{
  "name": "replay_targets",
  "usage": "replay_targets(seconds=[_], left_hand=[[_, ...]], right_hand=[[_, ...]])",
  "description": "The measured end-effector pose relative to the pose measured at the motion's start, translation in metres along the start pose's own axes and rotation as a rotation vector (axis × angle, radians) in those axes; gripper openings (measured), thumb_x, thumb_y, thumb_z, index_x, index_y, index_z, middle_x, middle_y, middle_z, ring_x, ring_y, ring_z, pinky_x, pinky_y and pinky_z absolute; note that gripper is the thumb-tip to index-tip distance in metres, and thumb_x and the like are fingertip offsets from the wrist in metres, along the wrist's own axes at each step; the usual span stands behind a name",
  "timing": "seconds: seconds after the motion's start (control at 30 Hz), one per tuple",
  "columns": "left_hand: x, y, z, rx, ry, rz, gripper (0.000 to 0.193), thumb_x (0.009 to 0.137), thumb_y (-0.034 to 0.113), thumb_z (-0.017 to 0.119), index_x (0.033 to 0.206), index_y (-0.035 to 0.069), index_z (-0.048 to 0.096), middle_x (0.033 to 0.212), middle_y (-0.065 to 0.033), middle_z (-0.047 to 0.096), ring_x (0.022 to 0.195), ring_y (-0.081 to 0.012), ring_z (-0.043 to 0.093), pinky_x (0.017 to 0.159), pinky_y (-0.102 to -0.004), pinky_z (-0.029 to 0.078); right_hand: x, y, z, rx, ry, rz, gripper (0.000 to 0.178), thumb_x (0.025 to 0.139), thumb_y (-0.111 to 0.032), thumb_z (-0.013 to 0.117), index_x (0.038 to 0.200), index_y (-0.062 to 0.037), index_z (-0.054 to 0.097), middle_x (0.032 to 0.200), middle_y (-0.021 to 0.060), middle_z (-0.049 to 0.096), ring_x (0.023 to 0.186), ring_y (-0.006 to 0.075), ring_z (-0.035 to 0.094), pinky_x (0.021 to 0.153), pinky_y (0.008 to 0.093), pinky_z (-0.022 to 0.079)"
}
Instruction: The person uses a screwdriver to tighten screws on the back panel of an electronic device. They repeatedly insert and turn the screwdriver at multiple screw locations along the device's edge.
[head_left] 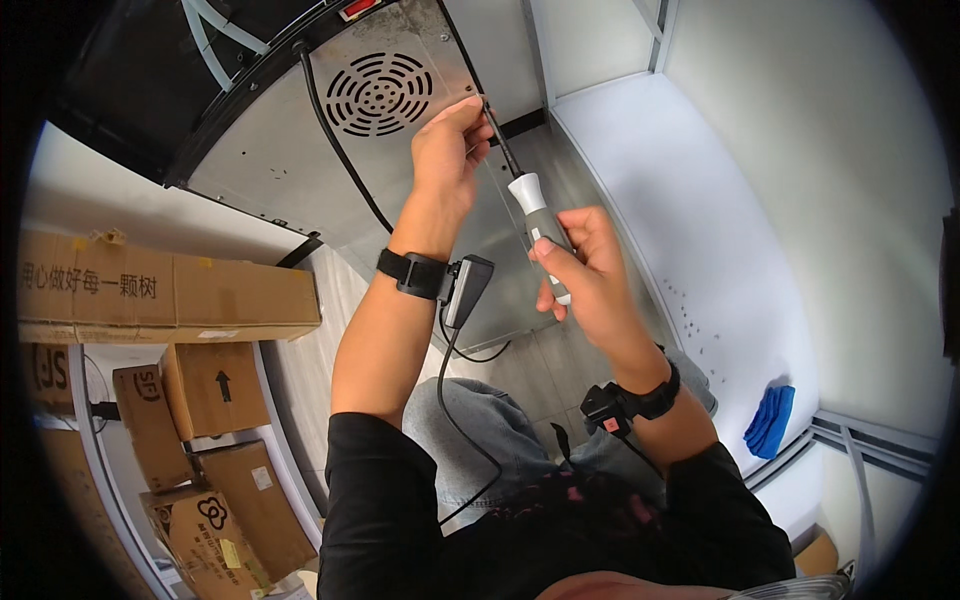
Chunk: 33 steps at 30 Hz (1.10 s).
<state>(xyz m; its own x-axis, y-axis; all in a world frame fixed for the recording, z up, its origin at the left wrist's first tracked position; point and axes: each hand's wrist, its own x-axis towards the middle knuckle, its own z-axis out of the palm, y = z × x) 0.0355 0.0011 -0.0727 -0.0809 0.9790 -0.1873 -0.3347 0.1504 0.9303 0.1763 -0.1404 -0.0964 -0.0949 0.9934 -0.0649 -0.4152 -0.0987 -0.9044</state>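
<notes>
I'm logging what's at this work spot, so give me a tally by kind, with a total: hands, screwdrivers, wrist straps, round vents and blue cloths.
Left hand and right hand: 2
Screwdriver: 1
Wrist straps: 2
Round vent: 1
Blue cloth: 1
Total: 7

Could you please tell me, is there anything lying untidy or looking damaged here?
Yes: small dark pieces, possibly screws, lie scattered on the white shelf to the right, without a container. The grey metal panel also has dark marks near its top; whether dirt or damage, I cannot tell.
</notes>
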Motion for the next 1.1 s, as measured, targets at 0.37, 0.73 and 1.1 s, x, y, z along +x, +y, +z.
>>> replay_targets(seconds=[0.37, 0.73, 1.1], left_hand=[[0.0, 0.005, 0.002, -0.026, 0.009, 0.016, 0.012, 0.088, 0.019, 0.059, 0.091, 0.009, 0.064, 0.081, 0.002, 0.06, 0.069, -0.0086, 0.051, 0.068, -0.0242, 0.042], [-0.005, 0.012, 0.004, 0.029, 0.063, -0.008, 0.013, 0.084, 0.02, 0.066, 0.087, 0.008, 0.064, 0.077, 0.0006, 0.061, 0.065, -0.0088, 0.054, 0.061, -0.0245, 0.042], [-0.004, 0.018, -0.01, 0.104, -0.296, -0.024, 0.024, 0.096, 0.011, 0.041, 0.108, -0.002, 0.056, 0.09, -0.0064, 0.065, 0.068, -0.0084, 0.054, 0.062, -0.0227, 0.048]], right_hand=[[0.006, -0.004, -0.001, 0.036, -0.015, -0.014, 0.023, 0.09, -0.013, 0.053, 0.104, 0.0016, 0.041, 0.086, 0.0145, 0.058, 0.045, 0.0133, 0.053, 0.035, 0.0236, 0.035], [0.006, -0.011, 0.005, 0.214, -0.012, 0.083, 0.024, 0.093, -0.017, 0.047, 0.107, 0.0025, 0.044, 0.087, 0.0156, 0.059, 0.053, 0.0217, 0.06, 0.04, 0.0273, 0.044], [0.009, -0.015, 0.002, 0.209, -0.122, 0.198, 0.038, 0.091, -0.022, 0.055, 0.112, 0.0054, 0.04, 0.089, 0.0156, 0.058, 0.053, 0.0209, 0.06, 0.043, 0.0277, 0.047]])
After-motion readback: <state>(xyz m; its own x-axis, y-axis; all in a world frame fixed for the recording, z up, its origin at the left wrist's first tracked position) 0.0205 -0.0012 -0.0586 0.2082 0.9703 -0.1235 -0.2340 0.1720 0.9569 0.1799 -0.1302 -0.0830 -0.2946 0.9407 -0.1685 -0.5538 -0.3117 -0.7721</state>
